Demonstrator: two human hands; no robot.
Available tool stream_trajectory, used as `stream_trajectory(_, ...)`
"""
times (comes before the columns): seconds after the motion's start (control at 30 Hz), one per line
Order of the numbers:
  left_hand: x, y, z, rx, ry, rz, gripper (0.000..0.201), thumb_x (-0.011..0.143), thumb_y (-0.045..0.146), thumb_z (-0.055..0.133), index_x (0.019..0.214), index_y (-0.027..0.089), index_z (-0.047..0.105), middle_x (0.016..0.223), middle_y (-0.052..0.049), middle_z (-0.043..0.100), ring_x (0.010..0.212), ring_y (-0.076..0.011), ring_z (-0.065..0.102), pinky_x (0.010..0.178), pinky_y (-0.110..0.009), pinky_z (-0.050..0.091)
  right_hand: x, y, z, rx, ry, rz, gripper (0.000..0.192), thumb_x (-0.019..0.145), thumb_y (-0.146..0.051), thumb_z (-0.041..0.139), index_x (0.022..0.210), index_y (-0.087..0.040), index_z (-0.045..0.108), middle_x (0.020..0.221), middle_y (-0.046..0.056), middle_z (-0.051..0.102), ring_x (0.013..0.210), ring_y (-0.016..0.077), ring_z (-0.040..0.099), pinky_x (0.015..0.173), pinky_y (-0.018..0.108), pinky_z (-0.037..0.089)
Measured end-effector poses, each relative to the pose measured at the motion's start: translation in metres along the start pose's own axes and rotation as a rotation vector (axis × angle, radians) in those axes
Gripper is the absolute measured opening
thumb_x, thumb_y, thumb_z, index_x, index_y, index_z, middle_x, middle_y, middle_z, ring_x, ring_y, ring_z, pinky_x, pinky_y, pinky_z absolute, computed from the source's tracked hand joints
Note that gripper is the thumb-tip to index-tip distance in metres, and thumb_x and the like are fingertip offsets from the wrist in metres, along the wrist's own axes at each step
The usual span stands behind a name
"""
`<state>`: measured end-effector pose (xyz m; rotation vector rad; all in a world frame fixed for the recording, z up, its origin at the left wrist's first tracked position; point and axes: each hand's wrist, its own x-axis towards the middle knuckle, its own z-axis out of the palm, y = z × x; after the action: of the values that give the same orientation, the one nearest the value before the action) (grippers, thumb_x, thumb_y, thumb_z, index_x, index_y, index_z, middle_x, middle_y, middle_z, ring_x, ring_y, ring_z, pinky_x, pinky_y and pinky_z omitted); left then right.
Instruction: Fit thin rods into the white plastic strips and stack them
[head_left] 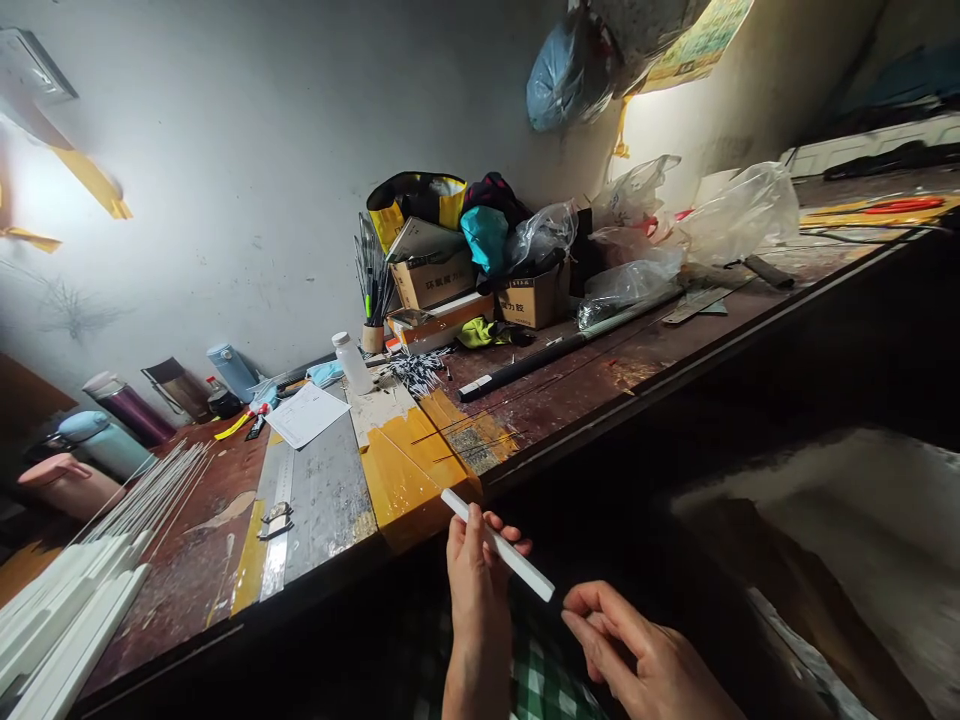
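Note:
My left hand (474, 575) is closed around a white square-edged bar (534, 577) just off the table's front edge. From the bar's far end a thin rod (411, 460) runs out over the yellow-taped patch. By the bar's near end is my right hand (637, 645), its thumb and forefinger pinched together; anything between them is too small or dark to make out. Similar white bars (82, 610) lie stacked at the table's left, with thin rods (169, 480) pointing away from them.
A steel ruler (281, 500) is fixed along the grey board. Behind stand a white bottle (352, 362), a heap of small black-and-white pieces (420, 372), cartons (435, 280) and several drinking bottles. A dark tube (525, 367) lies to the right, near plastic bags (742, 215).

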<state>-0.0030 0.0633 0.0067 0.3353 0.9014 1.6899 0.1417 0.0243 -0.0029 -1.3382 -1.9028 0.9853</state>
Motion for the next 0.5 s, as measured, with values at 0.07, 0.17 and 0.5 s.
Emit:
stream_trajectory(0.07,-0.0009,-0.0007,0.0001,-0.007,-0.008,-0.006,0.021,0.083,0.033,0.065,0.086,0.016,0.053,0.076,0.001,0.054,0.063,-0.012,0.059,0.062,-0.031,0.055,0.0,0.0011,0.0004,-0.02,0.002,-0.005,0.026,0.091,-0.043,0.037,0.082,-0.025,0.053,0.055,-0.004,0.048,0.048,0.0143,0.049,0.047,0.022,0.041)
stream_trajectory(0.17,-0.003,-0.0004,-0.001,-0.048,-0.023,-0.032,0.025,0.085,0.035,0.062,0.098,0.015,0.056,0.081,-0.001,0.056,0.068,-0.0132,0.06,0.066,-0.033,0.056,0.0001,0.0006,-0.0009,-0.026,-0.01,0.012,0.03,0.093,-0.044,0.032,0.081,-0.025,0.052,0.054,-0.003,0.048,0.047,0.0143,0.048,0.045,0.022,0.04)
stream_trajectory(0.5,-0.0022,-0.0013,-0.0034,0.042,0.053,-0.016,0.025,0.079,0.033,0.069,0.084,0.016,0.051,0.077,0.001,0.056,0.06,-0.0114,0.059,0.058,-0.028,0.054,-0.0003,0.0018,0.0015,0.001,-0.035,0.023,0.027,0.091,-0.044,0.036,0.08,-0.025,0.053,0.053,-0.004,0.049,0.046,0.014,0.047,0.048,0.023,0.04)
